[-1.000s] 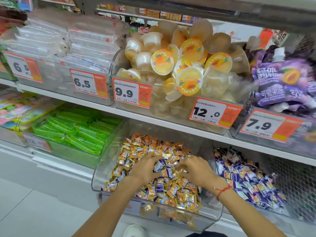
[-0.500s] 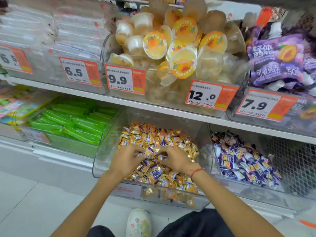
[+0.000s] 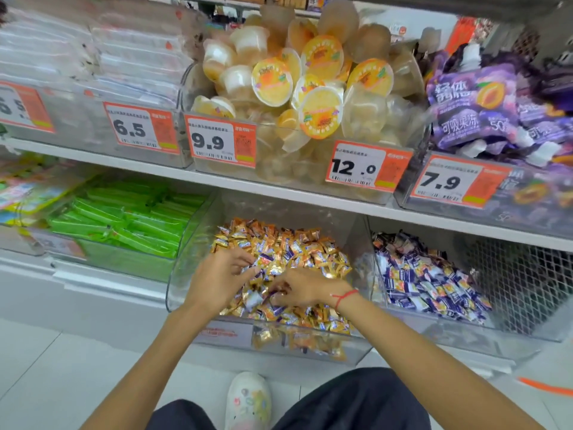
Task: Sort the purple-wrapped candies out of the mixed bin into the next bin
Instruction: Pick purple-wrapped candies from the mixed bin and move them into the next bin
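Purple-wrapped candies (image 3: 263, 261) scattered among orange ones in the mixed bin (image 3: 183, 274) look light, crinkly and slippery, best pinched by a twisted wrapper end, while left hand (image 3: 217, 279) and right hand (image 3: 305, 288) rake the pile, fingers curled, grasp unclear; next bin (image 3: 514, 332) sits at three o'clock.

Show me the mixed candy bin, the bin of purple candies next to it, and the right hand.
mixed candy bin (image 3: 297, 349): head view, clear front wall.
purple candy bin (image 3: 465, 335): head view, clear front wall.
right hand (image 3: 302, 288): head view, back of the hand.
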